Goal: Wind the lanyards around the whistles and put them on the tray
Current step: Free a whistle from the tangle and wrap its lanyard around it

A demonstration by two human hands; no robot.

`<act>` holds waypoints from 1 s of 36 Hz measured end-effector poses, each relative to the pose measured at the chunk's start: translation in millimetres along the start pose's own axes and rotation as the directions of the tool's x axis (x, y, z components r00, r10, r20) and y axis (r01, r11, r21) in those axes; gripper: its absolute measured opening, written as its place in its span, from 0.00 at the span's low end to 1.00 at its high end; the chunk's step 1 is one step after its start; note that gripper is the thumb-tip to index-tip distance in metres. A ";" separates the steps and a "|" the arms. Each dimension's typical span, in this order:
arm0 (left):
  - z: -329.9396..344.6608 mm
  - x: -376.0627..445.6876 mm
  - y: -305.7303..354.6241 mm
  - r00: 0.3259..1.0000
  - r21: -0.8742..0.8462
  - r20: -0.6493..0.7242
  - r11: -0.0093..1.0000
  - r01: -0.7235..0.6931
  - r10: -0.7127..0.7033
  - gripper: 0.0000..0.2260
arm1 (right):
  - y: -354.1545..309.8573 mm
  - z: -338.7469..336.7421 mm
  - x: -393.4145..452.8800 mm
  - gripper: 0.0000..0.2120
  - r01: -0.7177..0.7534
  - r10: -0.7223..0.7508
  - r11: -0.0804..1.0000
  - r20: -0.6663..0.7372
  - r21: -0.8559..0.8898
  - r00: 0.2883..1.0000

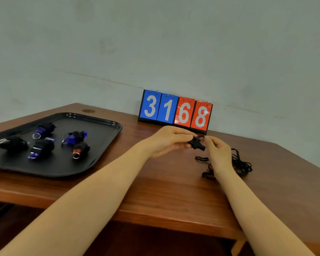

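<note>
1. The left hand and the right hand meet above the wooden table, just in front of the scoreboard, which stands at 12 o'clock from them and reads 3168.
2. Between the two hands sits a black whistle wrapped in dark cord; the left hand's fingers curl round its left end, grasping it.
3. The right hand's thumb and fingertips pinch the bundle at its upper right edge, so both hands are holding the same whistle.
4. A loose black lanyard lies in tangled loops on the table at about 4 o'clock from the whistle, partly hidden behind the right wrist; whether it joins the held whistle cannot be told.
5. The black tray rests on the table at 9 o'clock from the hands, well apart from them.
6. Five wound whistles lie on the tray: some blue, one black, and one with an orange tip.
</note>
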State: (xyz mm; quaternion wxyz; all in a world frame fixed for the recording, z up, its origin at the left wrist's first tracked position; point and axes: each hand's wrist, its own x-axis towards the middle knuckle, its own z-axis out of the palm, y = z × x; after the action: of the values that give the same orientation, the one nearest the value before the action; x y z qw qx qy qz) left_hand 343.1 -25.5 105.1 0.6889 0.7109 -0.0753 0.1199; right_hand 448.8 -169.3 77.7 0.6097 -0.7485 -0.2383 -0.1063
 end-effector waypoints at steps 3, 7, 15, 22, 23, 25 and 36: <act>1.3 2.8 0.1 0.999 -0.157 -0.035 0.987 -0.023 0.018 0.11 | 0.4 2.2 -2.9 0.09 0.068 -0.065 0.997 0.051 -0.045 0.997; -3.6 8.0 -1.2 0.991 -0.319 -0.131 0.945 -0.071 0.030 0.09 | 2.6 3.5 -5.2 0.09 0.169 -0.154 0.978 0.122 -0.124 0.981; -1.3 12.4 -5.8 0.987 -0.470 -0.162 0.881 -0.059 -0.021 0.09 | 4.0 11.1 -11.9 0.09 0.308 -0.239 0.936 0.337 -0.171 0.911; -8.1 13.4 -11.8 0.893 0.000 -0.450 1.000 -0.025 0.023 0.09 | 4.3 12.4 -14.5 0.10 0.433 -0.277 0.856 0.457 -0.283 0.845; -10.1 13.5 -13.3 0.873 0.143 -0.482 0.990 -0.009 0.078 0.09 | 3.0 13.3 -15.3 0.10 0.444 -0.282 0.850 0.467 -0.284 0.838; -12.4 14.0 -15.4 0.856 0.375 -0.481 0.927 0.006 0.189 0.08 | -0.1 14.1 -16.9 0.10 0.461 -0.290 0.840 0.481 -0.286 0.827; -21.3 17.4 -26.5 0.894 0.690 -0.389 0.713 0.125 0.220 0.08 | -8.4 9.7 -23.0 0.10 0.507 -0.393 0.844 0.442 -0.176 0.806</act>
State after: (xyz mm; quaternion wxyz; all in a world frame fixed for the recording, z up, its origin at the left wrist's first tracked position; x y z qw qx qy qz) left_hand 365.6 -2.2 84.9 0.3631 0.8686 0.1161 0.3166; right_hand 423.5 -164.0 72.3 0.3920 -0.7551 -0.5088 -0.1318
